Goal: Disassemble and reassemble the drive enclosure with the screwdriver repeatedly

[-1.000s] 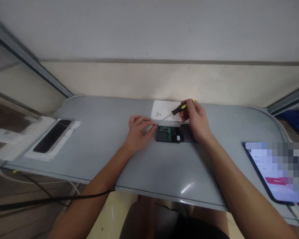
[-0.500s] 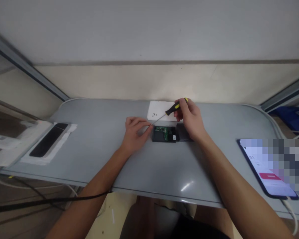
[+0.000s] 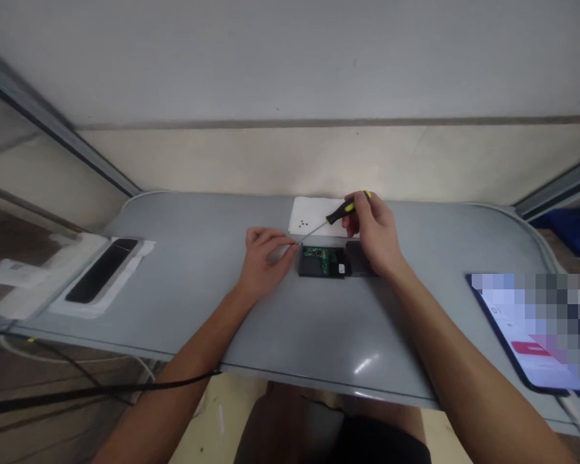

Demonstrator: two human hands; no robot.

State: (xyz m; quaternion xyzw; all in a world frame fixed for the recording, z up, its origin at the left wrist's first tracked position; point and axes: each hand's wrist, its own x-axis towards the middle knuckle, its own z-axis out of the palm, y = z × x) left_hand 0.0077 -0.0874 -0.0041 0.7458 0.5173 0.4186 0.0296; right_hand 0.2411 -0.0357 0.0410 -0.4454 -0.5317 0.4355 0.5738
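Note:
My right hand point(image 3: 374, 229) grips the black and yellow handle of a screwdriver point(image 3: 341, 211), whose thin shaft slants down to the left. At the shaft's tip, the thumb and forefinger of my left hand point(image 3: 268, 261) are pinched together; whatever is between them is too small to make out. Just right of those fingertips lies an open black casing with a green circuit board point(image 3: 325, 261) inside. A dark flat piece point(image 3: 360, 259) adjoins it, partly covered by my right hand. Several tiny dark screws point(image 3: 303, 223) rest on a white sheet point(image 3: 314, 209) behind the casing.
On the grey table point(image 3: 290, 335), a phone with a lit screen point(image 3: 526, 335) and a white cable lies at the right. A dark phone-like slab point(image 3: 101, 270) sits on white paper at the left. A wall point(image 3: 251, 161) runs behind the table. A black cable point(image 3: 101, 390) crosses my left forearm.
The whole view has shifted slightly, so things appear a little further right. Both hands and the screwdriver keep almost the same pose by the casing.

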